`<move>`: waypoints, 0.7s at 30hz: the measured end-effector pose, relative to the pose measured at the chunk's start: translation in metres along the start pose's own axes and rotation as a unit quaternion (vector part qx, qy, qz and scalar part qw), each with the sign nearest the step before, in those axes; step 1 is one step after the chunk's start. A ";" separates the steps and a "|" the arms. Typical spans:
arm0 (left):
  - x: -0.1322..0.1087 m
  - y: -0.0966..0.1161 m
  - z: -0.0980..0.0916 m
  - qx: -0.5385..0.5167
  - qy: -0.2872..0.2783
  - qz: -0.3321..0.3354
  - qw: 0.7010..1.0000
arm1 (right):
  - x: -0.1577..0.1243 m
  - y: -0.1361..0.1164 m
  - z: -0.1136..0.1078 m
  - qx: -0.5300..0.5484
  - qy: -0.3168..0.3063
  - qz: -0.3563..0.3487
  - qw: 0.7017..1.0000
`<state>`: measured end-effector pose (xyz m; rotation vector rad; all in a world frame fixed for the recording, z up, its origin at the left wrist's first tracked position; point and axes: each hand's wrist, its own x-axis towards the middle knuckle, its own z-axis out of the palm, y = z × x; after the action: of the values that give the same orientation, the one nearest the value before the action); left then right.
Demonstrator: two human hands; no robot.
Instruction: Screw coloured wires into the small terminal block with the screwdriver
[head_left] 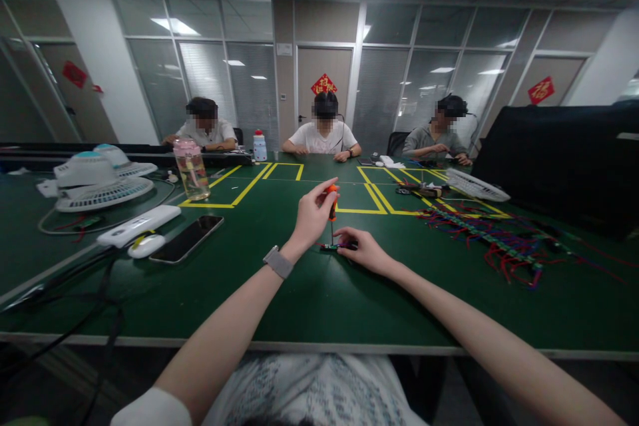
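Note:
My left hand (313,214), with a watch (278,261) at the wrist, is closed around the orange and black handle of a screwdriver (333,205). The screwdriver stands upright, its thin shaft pointing down at a small green circuit board (329,247) on the table. Whether the tip sits in a screw is too small to tell. My right hand (363,249) rests low on the table and pinches the right end of the circuit board, where its fingers cover part of it.
Wired circuit boards (492,239) lie in a row at right, near a white keyboard (476,185). At left are a phone (188,239), a power strip (140,225), a drink bottle (192,173) and a white fan (94,183). Three people sit across the green table (299,306).

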<state>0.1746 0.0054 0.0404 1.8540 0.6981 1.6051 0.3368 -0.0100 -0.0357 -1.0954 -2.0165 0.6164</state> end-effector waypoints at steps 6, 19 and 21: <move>0.000 0.002 -0.004 0.093 0.050 0.044 0.993 | 0.000 -0.001 0.000 -0.004 0.001 0.002 1.000; 0.000 0.005 -0.005 0.106 0.073 0.052 0.990 | -0.001 -0.004 -0.001 -0.007 0.001 0.004 1.000; 0.001 0.004 -0.006 0.097 0.065 0.041 0.992 | -0.001 -0.005 -0.001 -0.003 0.002 0.003 1.000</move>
<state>0.1691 0.0038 0.0448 1.9500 0.8731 1.7771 0.3360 -0.0131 -0.0321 -1.1060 -2.0142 0.6119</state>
